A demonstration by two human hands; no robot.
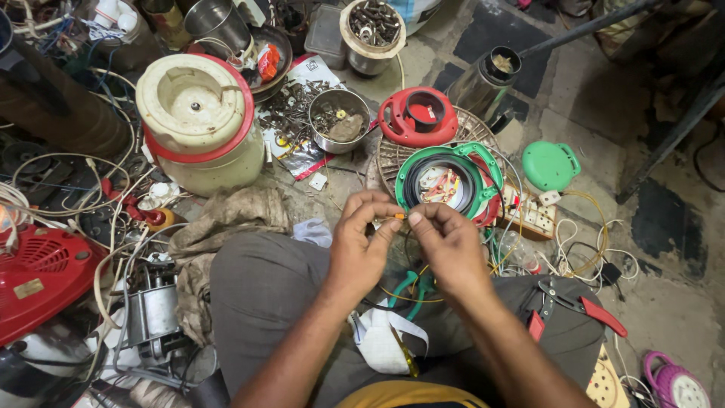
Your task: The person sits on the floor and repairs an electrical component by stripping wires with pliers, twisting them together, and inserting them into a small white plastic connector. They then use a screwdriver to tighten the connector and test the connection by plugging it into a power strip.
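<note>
Both hands meet above the person's lap; the left hand (361, 238) and right hand (447, 245) pinch the ends of a thin yellow wire (399, 217) between thumb and forefinger, fingers narrow and closed on it; the wire's short exposed stretch looks orange-yellow and bridges the fingertips, with more yellow strands looping below toward green-handled pliers (411, 289) on the grey trousers; just beyond the hands lies a green ring housing (483, 162) filled with dark coiled wire, a red housing (418, 117) behind it on the floor.
</note>
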